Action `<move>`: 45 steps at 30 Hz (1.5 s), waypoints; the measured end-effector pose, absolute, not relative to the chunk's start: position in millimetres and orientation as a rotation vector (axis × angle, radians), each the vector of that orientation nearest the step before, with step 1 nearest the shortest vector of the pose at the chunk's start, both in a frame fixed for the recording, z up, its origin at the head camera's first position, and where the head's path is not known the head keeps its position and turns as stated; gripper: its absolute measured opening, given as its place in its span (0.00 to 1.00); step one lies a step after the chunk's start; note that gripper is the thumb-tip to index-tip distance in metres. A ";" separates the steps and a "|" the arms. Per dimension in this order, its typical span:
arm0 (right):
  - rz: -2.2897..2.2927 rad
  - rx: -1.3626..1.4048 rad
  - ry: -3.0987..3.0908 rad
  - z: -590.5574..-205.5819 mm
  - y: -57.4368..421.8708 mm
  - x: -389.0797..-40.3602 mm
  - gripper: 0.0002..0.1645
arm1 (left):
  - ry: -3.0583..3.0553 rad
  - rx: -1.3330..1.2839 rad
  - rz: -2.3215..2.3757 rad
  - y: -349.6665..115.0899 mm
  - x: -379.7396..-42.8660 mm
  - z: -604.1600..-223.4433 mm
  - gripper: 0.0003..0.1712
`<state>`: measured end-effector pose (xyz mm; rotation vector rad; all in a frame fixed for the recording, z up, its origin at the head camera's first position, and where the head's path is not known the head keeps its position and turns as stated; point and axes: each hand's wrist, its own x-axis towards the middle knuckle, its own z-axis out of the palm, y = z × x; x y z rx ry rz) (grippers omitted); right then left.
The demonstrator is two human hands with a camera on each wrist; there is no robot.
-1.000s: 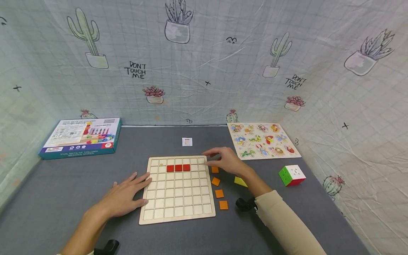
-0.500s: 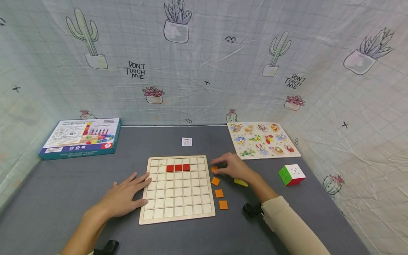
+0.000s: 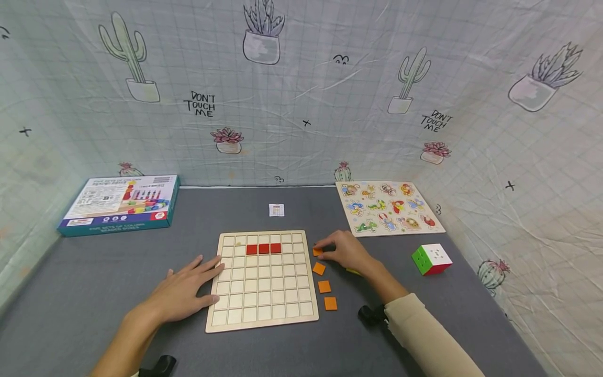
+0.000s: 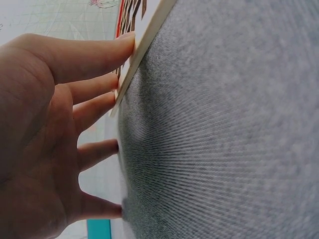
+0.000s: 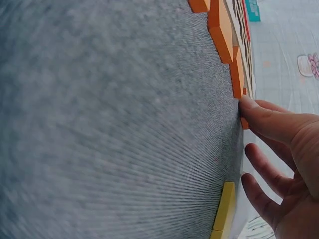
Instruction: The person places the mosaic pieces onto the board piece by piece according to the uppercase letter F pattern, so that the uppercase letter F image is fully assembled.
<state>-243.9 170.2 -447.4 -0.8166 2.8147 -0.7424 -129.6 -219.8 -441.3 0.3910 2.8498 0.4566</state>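
A pale wooden grid board (image 3: 265, 285) lies in the middle of the grey table, with several red tiles (image 3: 264, 248) in a row in its second row of squares. My left hand (image 3: 181, 290) rests at the board's left edge with its fingers spread; in the left wrist view the thumb (image 4: 99, 56) touches the board's rim. To the right of the board, several orange square tiles (image 3: 324, 286) lie in a column. My right hand (image 3: 346, 250) pinches the farthest orange tile (image 3: 317, 252) between thumb and index finger. The right wrist view shows the thumb (image 5: 259, 115) against that tile.
A yellow piece (image 5: 225, 206) lies under the right wrist, mostly hidden in the head view. A puzzle cube (image 3: 431, 259) and an insect picture board (image 3: 390, 208) are at the right. A teal-edged box (image 3: 120, 204) sits back left; a small white card (image 3: 276, 210) lies behind the board.
My right hand has come from the board's top right corner back and down to the farthest orange tile and now grips it. The left hand has stayed put.
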 end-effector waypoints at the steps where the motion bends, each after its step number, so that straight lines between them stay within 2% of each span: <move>1: -0.747 -0.810 2.820 -448.2 169.8 -243.9 0.17 | 2.849 0.391 0.457 -219.9 -129.5 -441.1 0.42; 9: -0.785 -0.749 2.841 -450.5 168.5 -241.0 0.14 | 2.847 0.390 0.460 -220.6 -129.5 -441.3 0.43; 18: -0.767 -0.822 2.831 -442.1 167.8 -245.6 0.13 | 2.849 0.382 0.462 -219.0 -128.8 -441.4 0.42; 31: -1.097 -0.871 2.770 -419.0 154.9 -247.0 0.12 | 2.849 0.389 0.464 -219.9 -129.9 -440.7 0.42; 45: -1.136 -0.862 2.735 -433.4 120.5 -235.1 0.12 | 2.853 0.397 0.460 -219.9 -129.6 -439.7 0.43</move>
